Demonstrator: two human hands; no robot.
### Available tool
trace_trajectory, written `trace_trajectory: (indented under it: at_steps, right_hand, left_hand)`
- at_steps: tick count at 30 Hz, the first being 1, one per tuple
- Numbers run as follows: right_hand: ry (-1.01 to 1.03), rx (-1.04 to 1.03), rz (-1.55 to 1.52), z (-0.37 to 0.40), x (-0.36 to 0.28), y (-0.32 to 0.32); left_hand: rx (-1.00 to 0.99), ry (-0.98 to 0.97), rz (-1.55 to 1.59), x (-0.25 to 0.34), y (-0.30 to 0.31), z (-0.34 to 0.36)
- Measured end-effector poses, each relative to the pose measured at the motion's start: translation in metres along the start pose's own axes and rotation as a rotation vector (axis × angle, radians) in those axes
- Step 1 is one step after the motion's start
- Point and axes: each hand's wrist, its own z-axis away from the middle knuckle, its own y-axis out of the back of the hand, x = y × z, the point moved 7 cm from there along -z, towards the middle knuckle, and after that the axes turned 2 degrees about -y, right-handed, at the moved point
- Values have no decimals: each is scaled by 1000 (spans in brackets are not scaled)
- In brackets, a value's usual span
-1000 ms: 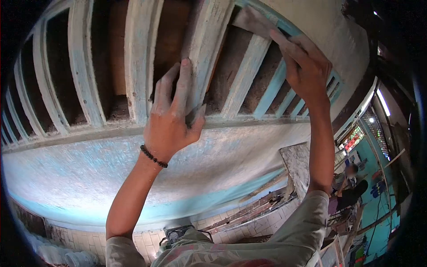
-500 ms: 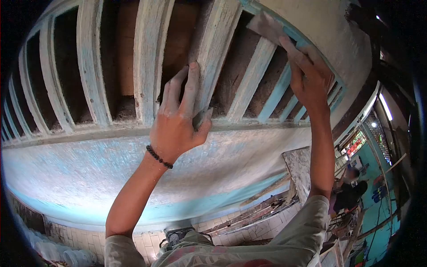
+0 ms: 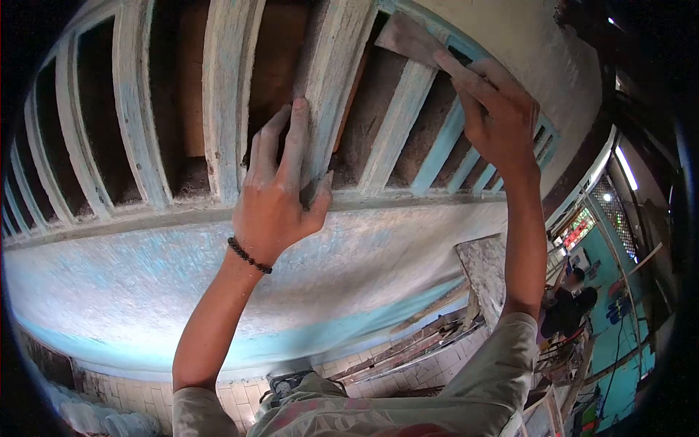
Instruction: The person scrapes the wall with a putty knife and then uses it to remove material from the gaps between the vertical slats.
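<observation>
My left hand (image 3: 271, 207), dusty and wearing a dark beaded bracelet, rests against a wide worn slat (image 3: 331, 87) of the barred window. Its fingers are spread and reach up along the slat's edge, with the thumb apart on the lower part. Higher up to the right, my right hand (image 3: 502, 116) grips a flat, dusty scraper (image 3: 409, 40) with a flared blade. The blade lies across the top of a narrower slat (image 3: 399, 124), near the blue frame. My fingers hide the scraper's handle.
Below the slats runs a ledge and a patchy blue-white wall (image 3: 182, 277). Long wooden strips (image 3: 415, 353) and a worn board (image 3: 484, 273) are at lower right. Farther right, people (image 3: 568, 309) are near a teal wall (image 3: 608, 277). Clear plastic-like items (image 3: 109, 419) lie at lower left.
The whole view has shifted slightly, so slats and both hands appear farther left. My right hand keeps the scraper near the slat's top; my left hand stays on the same slat.
</observation>
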Motion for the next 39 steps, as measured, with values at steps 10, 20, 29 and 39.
trace_trajectory:
  at_steps: [10,20,29,39]
  right_hand:
    - [-47,-82,-96,3,16,2]
    - [-21,-146,-121,-9,14,6]
    - [30,-5,85,10,0,-6]
    - [-61,50,-11,12,0,-13]
  left_hand:
    - [-9,2,-10,-1,0,1]
    - [-8,-4,2,-3,1,0]
    - [-8,5,-5,-1,2,1]
    - [3,19,-6,0,3,1]
